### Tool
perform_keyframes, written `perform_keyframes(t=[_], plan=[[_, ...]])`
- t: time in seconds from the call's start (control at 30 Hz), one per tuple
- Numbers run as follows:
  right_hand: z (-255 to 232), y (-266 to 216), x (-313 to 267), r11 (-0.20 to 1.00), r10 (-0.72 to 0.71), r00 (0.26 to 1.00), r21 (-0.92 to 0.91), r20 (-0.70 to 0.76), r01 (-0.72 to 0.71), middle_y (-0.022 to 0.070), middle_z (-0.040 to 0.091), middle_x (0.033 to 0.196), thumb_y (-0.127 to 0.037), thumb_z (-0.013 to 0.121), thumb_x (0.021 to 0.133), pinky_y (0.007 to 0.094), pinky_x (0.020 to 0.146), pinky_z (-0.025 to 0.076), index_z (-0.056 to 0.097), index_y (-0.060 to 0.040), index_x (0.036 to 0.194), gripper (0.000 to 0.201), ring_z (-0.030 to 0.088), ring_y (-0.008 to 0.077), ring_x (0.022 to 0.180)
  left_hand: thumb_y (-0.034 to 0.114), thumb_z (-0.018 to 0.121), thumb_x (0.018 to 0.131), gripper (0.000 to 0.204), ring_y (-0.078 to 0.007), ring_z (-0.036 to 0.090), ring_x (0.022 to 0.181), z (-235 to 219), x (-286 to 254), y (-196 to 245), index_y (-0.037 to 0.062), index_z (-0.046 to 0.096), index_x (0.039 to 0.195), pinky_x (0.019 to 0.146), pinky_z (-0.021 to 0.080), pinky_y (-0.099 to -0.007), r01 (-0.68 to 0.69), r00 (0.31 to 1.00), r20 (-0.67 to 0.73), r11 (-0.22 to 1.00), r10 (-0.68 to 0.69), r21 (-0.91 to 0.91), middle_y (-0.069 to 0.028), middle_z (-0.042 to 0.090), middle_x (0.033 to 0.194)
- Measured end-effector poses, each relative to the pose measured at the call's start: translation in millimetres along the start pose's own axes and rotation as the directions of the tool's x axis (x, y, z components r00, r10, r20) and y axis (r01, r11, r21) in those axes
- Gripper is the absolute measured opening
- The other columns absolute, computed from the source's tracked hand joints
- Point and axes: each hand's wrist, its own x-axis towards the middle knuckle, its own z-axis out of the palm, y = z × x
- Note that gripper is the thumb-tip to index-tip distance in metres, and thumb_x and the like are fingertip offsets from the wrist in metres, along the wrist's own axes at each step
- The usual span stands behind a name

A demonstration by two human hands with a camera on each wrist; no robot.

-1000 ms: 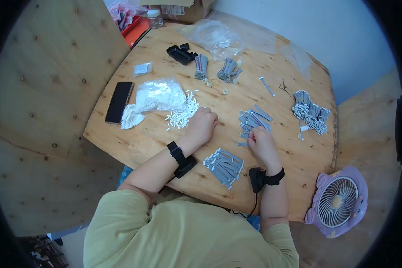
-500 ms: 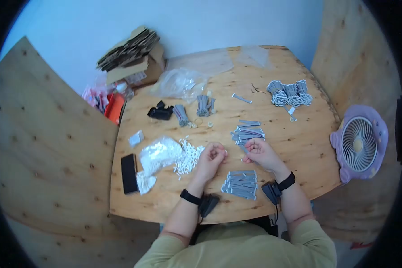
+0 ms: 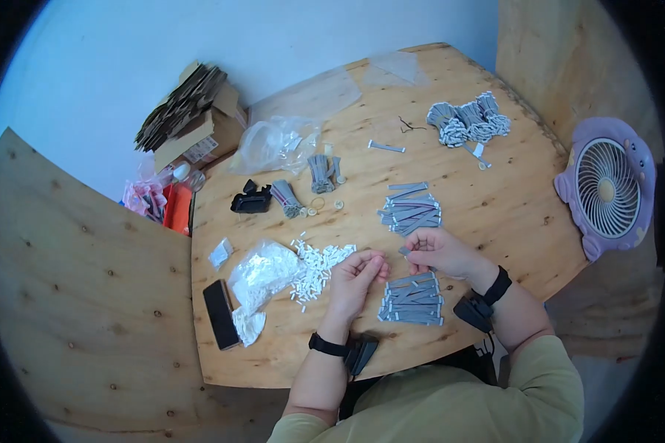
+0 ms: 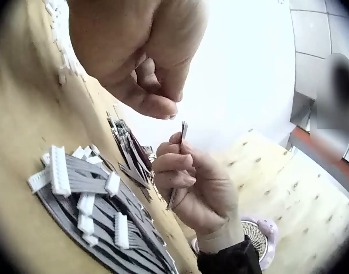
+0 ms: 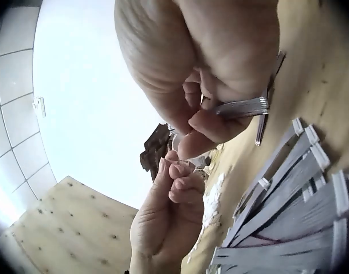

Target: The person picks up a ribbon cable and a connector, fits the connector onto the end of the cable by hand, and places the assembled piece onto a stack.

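Observation:
My right hand point(image 3: 445, 252) pinches a short flat grey ribbon cable point(image 5: 243, 107), one end sticking out past the fingers. Facing it, thumb and forefinger pressed together, my left hand point(image 3: 356, 282) holds a tiny white connector point(image 4: 172, 117), mostly hidden by the fingertips. A small gap separates the two hands. Just in front of them lies a pile of grey cables with white connectors point(image 3: 411, 301) on their ends. Behind the right hand is another heap of grey ribbon cables point(image 3: 410, 212). Loose white connectors point(image 3: 316, 270) are scattered left of the left hand.
A clear bag of white pieces point(image 3: 264, 272) and a phone point(image 3: 220, 314) lie at the left. Farther back are tied cable bundles point(image 3: 321, 173), a black holder point(image 3: 251, 199) and plastic film point(image 3: 277, 144). Banded cables point(image 3: 469, 122) lie back right, a purple fan point(image 3: 606, 188) at the right edge.
The right hand has come away from the loose cable heap with a cable. The left hand has left the edge of the white connectors, and both hands are closer together. The head view has shifted.

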Motion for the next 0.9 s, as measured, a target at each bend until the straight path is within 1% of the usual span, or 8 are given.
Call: perform_keyframes(t=[0.03, 0.13, 0.23, 0.33, 0.43, 0.53, 0.73, 0.9], plan=[[1.0, -0.1, -1.5, 1.0, -0.001, 1.0, -0.007, -0.003, 0.001, 0.0016, 0.054, 0.073, -0.004, 0.054, 0.08, 0.0173, 0.052, 0.042, 0.05, -0.0023, 0.087, 0.009, 0.055, 0.0077, 0.061, 0.005, 0.056, 0.08, 0.015, -0.0101, 0.055, 0.069, 1.3, -1.5, -0.4, -0.0021, 0.056, 0.094, 0.063, 0.045, -0.0202, -0.006, 1.0, -0.003, 1.0, 0.006, 0.006, -0.0064, 0.059, 0.081], [4.9, 0.1, -6.4, 0.997, 0.078, 0.997, 0.021, 0.003, -0.078, -0.0002, 0.052, 0.073, -0.005, 0.054, 0.08, 0.0173, 0.051, 0.041, 0.05, -0.0027, 0.086, 0.008, 0.052, 0.0062, 0.06, 0.006, 0.055, 0.081, 0.014, -0.01, 0.055, 0.067, 8.5, -4.9, -3.0, -0.0013, 0.056, 0.093, 0.062, 0.045, -0.0207, -0.12, 0.992, -0.025, 0.983, 0.124, 0.143, -0.0064, 0.059, 0.08], [12.2, -1.2, -10.1, 0.997, 0.076, 0.997, 0.015, -0.014, -0.076, -0.001, 0.052, 0.073, -0.008, 0.055, 0.08, 0.017, 0.051, 0.041, 0.05, -0.0029, 0.087, 0.009, 0.05, 0.0047, 0.059, 0.005, 0.056, 0.081, 0.012, -0.0102, 0.055, 0.065, 7.3, -3.9, -5.4, -0.0006, 0.057, 0.091, 0.06, 0.046, -0.0208, -0.131, 0.991, -0.002, 0.986, 0.132, 0.106, -0.0067, 0.059, 0.081], [14.5, 2.6, -10.9, 1.0, -0.005, 1.0, 0.006, -0.006, 0.005, -0.0014, 0.052, 0.073, -0.009, 0.056, 0.08, 0.0171, 0.051, 0.04, 0.051, -0.0028, 0.086, 0.01, 0.048, 0.0039, 0.059, 0.004, 0.056, 0.08, 0.011, -0.0106, 0.056, 0.064, 13.6, -8.2, 1.0, -0.0011, 0.057, 0.09, 0.059, 0.046, -0.0206, -0.114, 0.993, 0.004, 0.993, 0.114, -0.019, -0.0072, 0.059, 0.078], [15.1, 1.8, -12.0, 0.999, -0.022, 1.0, -0.038, 0.0, 0.022, 0.0008, 0.053, 0.076, -0.01, 0.054, 0.081, 0.0184, 0.053, 0.041, 0.052, -0.0002, 0.088, 0.012, 0.048, 0.0052, 0.06, 0.003, 0.056, 0.08, 0.011, -0.0112, 0.057, 0.064, 14.5, -13.0, 3.9, -0.0022, 0.057, 0.089, 0.058, 0.046, -0.0201, -0.052, 0.998, 0.025, 0.993, 0.05, 0.108, -0.008, 0.06, 0.077], [16.4, -0.5, -13.2, 0.999, -0.002, 1.0, -0.036, -0.003, 0.002, 0.0012, 0.055, 0.076, -0.011, 0.054, 0.081, 0.0185, 0.053, 0.041, 0.054, -0.0002, 0.087, 0.012, 0.049, 0.0052, 0.06, 0.005, 0.056, 0.081, 0.014, -0.0096, 0.057, 0.067, 13.5, -14.7, 3.0, -0.0034, 0.057, 0.092, 0.059, 0.047, -0.0196, 0.007, 0.998, 0.055, 0.994, -0.013, 0.108, -0.007, 0.061, 0.079], [21.7, -5.8, -16.2, 0.997, 0.014, 1.0, -0.079, -0.024, -0.016, 0.0013, 0.056, 0.073, -0.011, 0.055, 0.081, 0.0183, 0.052, 0.042, 0.056, 0.0001, 0.082, 0.011, 0.05, 0.0047, 0.06, 0.006, 0.056, 0.081, 0.015, -0.0103, 0.058, 0.068, 15.8, -16.5, 6.0, -0.0042, 0.057, 0.092, 0.06, 0.048, -0.0205, 0.017, 0.999, 0.033, 0.995, -0.02, 0.095, -0.008, 0.061, 0.079], [23.2, -4.0, -15.2, 0.996, 0.035, 0.999, -0.084, -0.027, -0.037, 0.0007, 0.056, 0.071, -0.012, 0.055, 0.08, 0.0173, 0.049, 0.041, 0.056, 0.0001, 0.081, 0.012, 0.05, 0.0039, 0.059, 0.005, 0.056, 0.081, 0.014, -0.0102, 0.058, 0.068, 17.0, -17.5, 5.5, -0.0042, 0.057, 0.091, 0.06, 0.047, -0.0203, -0.006, 1.0, 0.026, 0.993, 0.003, 0.116, -0.0073, 0.061, 0.078]])
